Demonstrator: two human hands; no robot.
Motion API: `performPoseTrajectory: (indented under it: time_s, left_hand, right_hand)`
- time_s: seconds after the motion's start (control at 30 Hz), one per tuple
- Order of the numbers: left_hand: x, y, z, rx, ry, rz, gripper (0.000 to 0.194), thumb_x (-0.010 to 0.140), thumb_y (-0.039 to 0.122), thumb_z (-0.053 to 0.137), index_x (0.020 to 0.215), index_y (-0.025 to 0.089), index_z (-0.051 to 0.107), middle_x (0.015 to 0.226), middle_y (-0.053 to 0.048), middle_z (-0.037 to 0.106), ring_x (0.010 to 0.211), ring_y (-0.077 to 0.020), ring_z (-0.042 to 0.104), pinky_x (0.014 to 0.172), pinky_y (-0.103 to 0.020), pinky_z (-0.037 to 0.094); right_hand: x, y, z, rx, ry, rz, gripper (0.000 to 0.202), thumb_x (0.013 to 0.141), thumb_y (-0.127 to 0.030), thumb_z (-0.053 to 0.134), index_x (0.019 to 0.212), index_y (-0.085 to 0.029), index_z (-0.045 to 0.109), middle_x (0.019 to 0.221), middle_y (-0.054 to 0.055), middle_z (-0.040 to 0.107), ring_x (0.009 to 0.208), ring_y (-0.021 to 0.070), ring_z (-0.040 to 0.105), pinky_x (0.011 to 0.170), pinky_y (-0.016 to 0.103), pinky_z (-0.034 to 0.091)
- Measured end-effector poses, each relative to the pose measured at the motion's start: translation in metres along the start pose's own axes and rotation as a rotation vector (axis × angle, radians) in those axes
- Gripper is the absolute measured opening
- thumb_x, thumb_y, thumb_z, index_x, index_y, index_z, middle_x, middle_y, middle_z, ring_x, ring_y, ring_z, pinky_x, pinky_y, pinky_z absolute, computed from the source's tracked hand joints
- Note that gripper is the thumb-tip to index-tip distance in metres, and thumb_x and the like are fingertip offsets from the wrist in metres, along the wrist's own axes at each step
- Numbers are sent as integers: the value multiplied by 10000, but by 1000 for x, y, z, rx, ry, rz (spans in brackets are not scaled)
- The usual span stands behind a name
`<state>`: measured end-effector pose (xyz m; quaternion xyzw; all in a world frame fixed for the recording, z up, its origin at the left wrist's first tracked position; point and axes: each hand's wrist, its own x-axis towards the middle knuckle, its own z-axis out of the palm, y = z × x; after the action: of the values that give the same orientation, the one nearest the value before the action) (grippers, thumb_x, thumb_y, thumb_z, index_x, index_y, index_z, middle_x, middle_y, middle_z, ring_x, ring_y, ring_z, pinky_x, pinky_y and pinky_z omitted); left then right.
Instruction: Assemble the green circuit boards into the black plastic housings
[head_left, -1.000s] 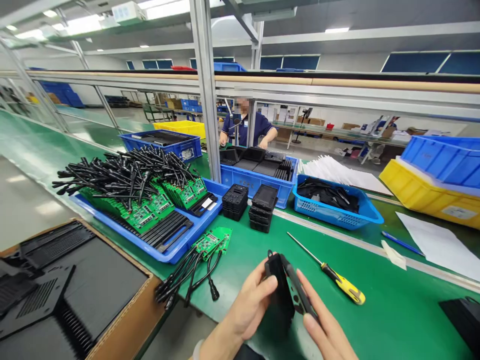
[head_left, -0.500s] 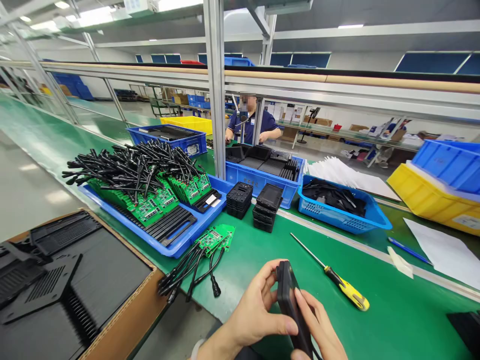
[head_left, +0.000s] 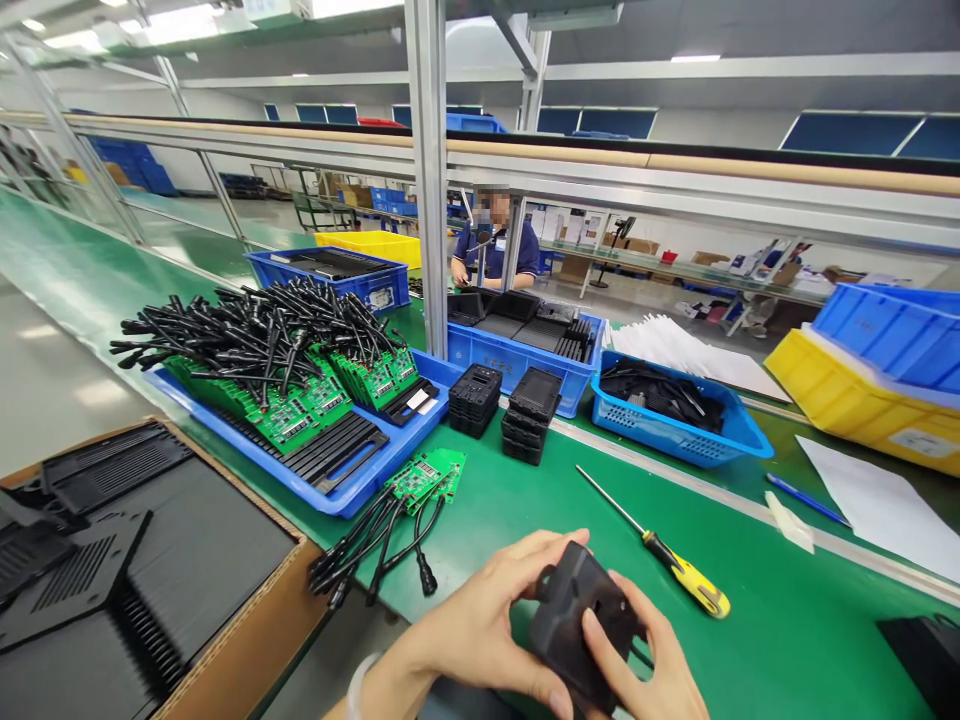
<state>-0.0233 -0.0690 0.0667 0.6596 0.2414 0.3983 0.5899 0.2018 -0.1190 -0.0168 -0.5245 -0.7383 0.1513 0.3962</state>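
Between my two hands, above the near edge of the green bench, is a black plastic housing (head_left: 574,625) with a dark cable at its lower right. My left hand (head_left: 487,620) grips its left side, fingers at the top edge and thumb underneath. My right hand (head_left: 652,650) closes on the right side, one finger pressed on the broad face. To the right lies a screwdriver (head_left: 686,570) with a yellow and black handle. Left of my hands rest green circuit boards (head_left: 427,478) with black cables hanging past the bench edge.
A blue tray (head_left: 352,500) holds boards and a heap of cables. Stacked black housings (head_left: 529,410) stand before a blue bin (head_left: 487,350). A blue basket (head_left: 675,440) holds black parts. A cardboard box (head_left: 247,640) sits at left. A co-worker (head_left: 502,240) is across the bench.
The black housing has been turned from edge-on so its broad face shows. My right finger now presses on that face. The view has shifted slightly.
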Motion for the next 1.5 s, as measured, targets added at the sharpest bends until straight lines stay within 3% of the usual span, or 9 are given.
performPoseTrajectory:
  time_s: [0.23, 0.33, 0.4, 0.6, 0.77, 0.87, 1.17, 1.37, 1.5]
  left_hand:
    - [9, -34, 17, -301, 311, -188, 351, 678, 308, 821, 922, 135, 637, 823, -22, 645, 755, -145, 573, 682, -226, 442]
    - [10, -49, 26, -434, 443, -123, 372, 663, 312, 835, 866, 151, 569, 814, -4, 625, 768, -127, 543, 713, -220, 421]
    - [9, -55, 31, -492, 487, -115, 395, 662, 316, 838, 859, 165, 531, 805, 6, 616, 766, -120, 530, 713, -214, 408]
    - [3, -69, 39, -499, 332, -117, 412, 681, 356, 815, 846, 202, 470, 742, 44, 553, 682, -104, 492, 633, -193, 371]
    - [4, -48, 18, 146, 53, -139, 418, 705, 240, 792, 1091, 240, 633, 974, -30, 668, 894, -204, 591, 799, -261, 413]
    - [5, -36, 15, 390, -55, -123, 187, 777, 255, 743, 963, 234, 731, 900, -34, 719, 872, -220, 622, 821, -268, 403]
    - [0, -51, 34, 423, 33, -58, 249, 808, 443, 678, 825, 200, 731, 658, -15, 654, 593, -154, 519, 599, -233, 375]
    - [-1, -49, 27, 343, 50, -105, 208, 776, 392, 718, 900, 228, 755, 770, -22, 728, 721, -200, 620, 715, -251, 402]
    - [-2, -56, 28, 350, 62, -129, 196, 766, 390, 723, 870, 228, 758, 783, -24, 733, 737, -205, 615, 737, -259, 396]
  right_hand:
    - [19, -15, -15, -401, 222, -282, 376, 873, -209, 571, 1183, -407, 650, 1321, 78, 555, 1252, 377, 462, 1021, 613, 331]
    - [17, -15, -21, -392, 490, -220, 247, 746, -285, 773, 980, -306, 698, 934, 82, 677, 977, 327, 605, 968, 528, 400]
    - [16, -11, -25, -313, 476, -105, 194, 747, -321, 775, 913, -271, 688, 819, 59, 686, 814, 275, 637, 841, 424, 484]
    - [21, -18, -23, 178, 352, 144, 252, 833, -397, 669, 1004, -218, 714, 951, 80, 744, 858, 248, 701, 732, 293, 575]
    - [21, -33, -25, 134, 259, -2, 170, 809, -373, 707, 906, -239, 748, 841, 68, 750, 764, 235, 711, 702, 281, 583]
    - [23, -37, -29, 240, 175, -98, 247, 838, -347, 687, 1075, -286, 714, 874, 46, 724, 762, 195, 696, 696, 250, 573]
    - [28, -33, -24, 393, 324, -290, 282, 866, -270, 662, 1125, -377, 682, 807, 28, 616, 810, 199, 609, 774, 370, 535]
    - [24, -36, -30, 448, 120, -37, 405, 789, -414, 736, 1179, -319, 678, 817, 32, 638, 682, 169, 625, 582, 246, 529]
    - [21, -39, -26, 461, 224, 39, 182, 761, -320, 769, 941, -291, 763, 685, 9, 614, 608, 157, 607, 551, 238, 518]
